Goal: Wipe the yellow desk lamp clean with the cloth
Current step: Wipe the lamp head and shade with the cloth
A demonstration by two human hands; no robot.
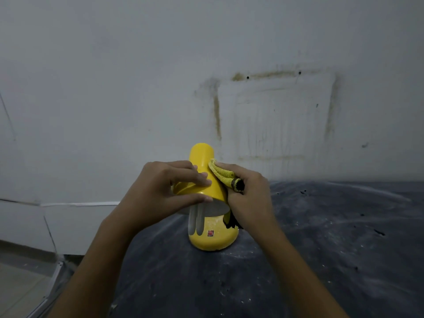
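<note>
A yellow desk lamp [202,157] stands on a dark table, its cone shade tilted toward me with a white bulb [196,220] sticking out below. Its round yellow base [214,237] is dusty and bears a small red sticker. My left hand [160,193] grips the shade from the left, fingers across its top and thumb along the rim. In my right hand [249,198] is a bunched yellow cloth [221,173] with a dark edge, pressed against the right side of the shade. The lamp's neck is hidden behind the shade and my hands.
The dark table top [321,237] is dusty and speckled with small black crumbs. A stained white wall [275,111] rises right behind the lamp. The table's left edge [55,278] drops to a tiled floor at lower left.
</note>
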